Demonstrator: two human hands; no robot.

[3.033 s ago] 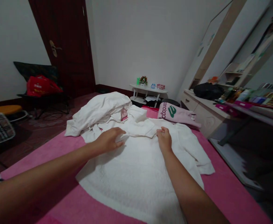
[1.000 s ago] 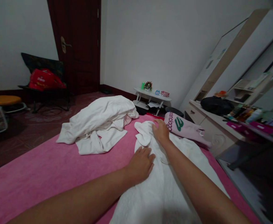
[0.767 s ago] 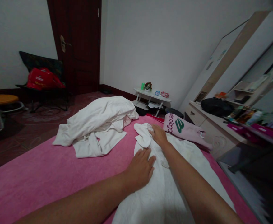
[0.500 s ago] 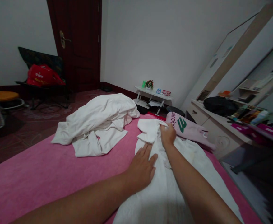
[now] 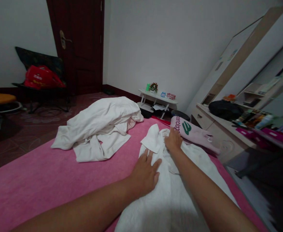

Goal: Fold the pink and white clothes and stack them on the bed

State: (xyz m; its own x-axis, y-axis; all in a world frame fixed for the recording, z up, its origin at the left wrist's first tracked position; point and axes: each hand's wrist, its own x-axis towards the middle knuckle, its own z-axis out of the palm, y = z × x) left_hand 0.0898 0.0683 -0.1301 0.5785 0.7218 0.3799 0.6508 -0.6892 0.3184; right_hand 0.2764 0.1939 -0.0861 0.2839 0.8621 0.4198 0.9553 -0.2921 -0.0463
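A white shirt (image 5: 165, 196) lies spread lengthwise on the pink bedcover in front of me, with a collar-like flap (image 5: 152, 138) standing up at its far end. My left hand (image 5: 145, 174) rests flat on the cloth, fingers stretched and the fingertips tucked under the flap's lower edge. Just right of the flap, my right hand (image 5: 174, 140) is closed, its curled fingers at the gathered cloth there; the fingertips are partly hidden. A folded pink garment (image 5: 194, 133) with a green print lies right beyond the right hand.
A heap of white clothing (image 5: 102, 125) sits on the pink bedcover (image 5: 47, 183) to the left. Beyond the bed stand a small white table (image 5: 156, 96) and a chair with a red bag (image 5: 43, 77). A cluttered dresser (image 5: 216, 129) runs along the right side.
The flap has tipped upright and folded, where before it lay flatter and stretched toward my right hand. My right hand has shifted slightly; the left stays nearly in place.
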